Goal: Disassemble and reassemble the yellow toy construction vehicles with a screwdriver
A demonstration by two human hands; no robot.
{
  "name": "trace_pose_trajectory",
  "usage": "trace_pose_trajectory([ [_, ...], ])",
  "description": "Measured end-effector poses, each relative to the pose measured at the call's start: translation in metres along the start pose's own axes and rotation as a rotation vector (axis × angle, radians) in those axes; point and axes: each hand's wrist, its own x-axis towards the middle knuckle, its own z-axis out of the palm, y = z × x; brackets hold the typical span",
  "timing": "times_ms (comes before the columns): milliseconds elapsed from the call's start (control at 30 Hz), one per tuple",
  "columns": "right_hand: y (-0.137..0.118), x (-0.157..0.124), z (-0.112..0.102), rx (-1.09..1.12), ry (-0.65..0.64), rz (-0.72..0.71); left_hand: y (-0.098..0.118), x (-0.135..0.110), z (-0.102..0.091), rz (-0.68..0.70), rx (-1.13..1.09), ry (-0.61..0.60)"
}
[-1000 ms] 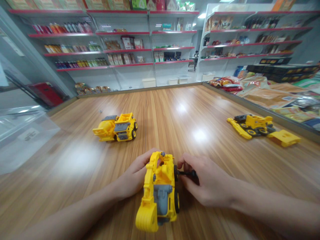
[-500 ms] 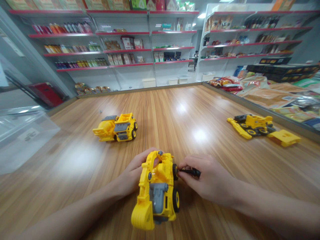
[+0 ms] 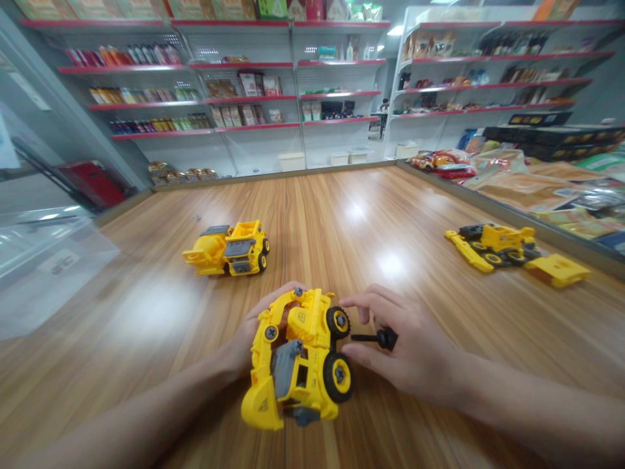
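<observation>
The yellow toy loader [image 3: 297,358] sat at the near middle of the wooden bench [image 3: 342,215], right in front of the person. It was rolled partly onto its side, with its scoop pointing toward the camera and its two black wheels facing up and to the right. The left hand [image 3: 249,339] was clamped on it from the far left side, fingers curled over the top of the yellow body. The right hand [image 3: 415,355] came in from the other side and was closed round a small black screwdriver [image 3: 375,338], pinched between the thumb below and the fingers above. The index finger stretched out toward the rear wheel. The tool lay level, its tip aimed at the gap between the two wheels and just short of the toy. Whether it actually touched could not be told.

Further back on the left stood a yellow toy dump truck [image 3: 228,248], upright and well apart from both hands. Far off to the right lay a part-dismantled yellow toy vehicle [image 3: 493,245], and a loose yellow piece [image 3: 556,269] sat just beside it. A clear plastic box [image 3: 43,260] rested at the left edge of the bench. Red-edged shop shelves [image 3: 244,98] filled the back wall, and packets of goods [image 3: 527,182] were heaped beyond the right rim.
</observation>
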Motion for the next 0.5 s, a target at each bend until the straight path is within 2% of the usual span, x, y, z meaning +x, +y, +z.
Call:
trace_pose_trajectory([
  [267,0.0051,-0.0006,0.0024,0.022,-0.048,-0.039,0.0038,-0.0011,0.0005,-0.026,0.135,-0.039],
  [500,-0.0006,0.0035,-0.002,-0.014,-0.005,-0.058,0.0055,-0.0006,0.0015,-0.028,0.144,-0.044],
])
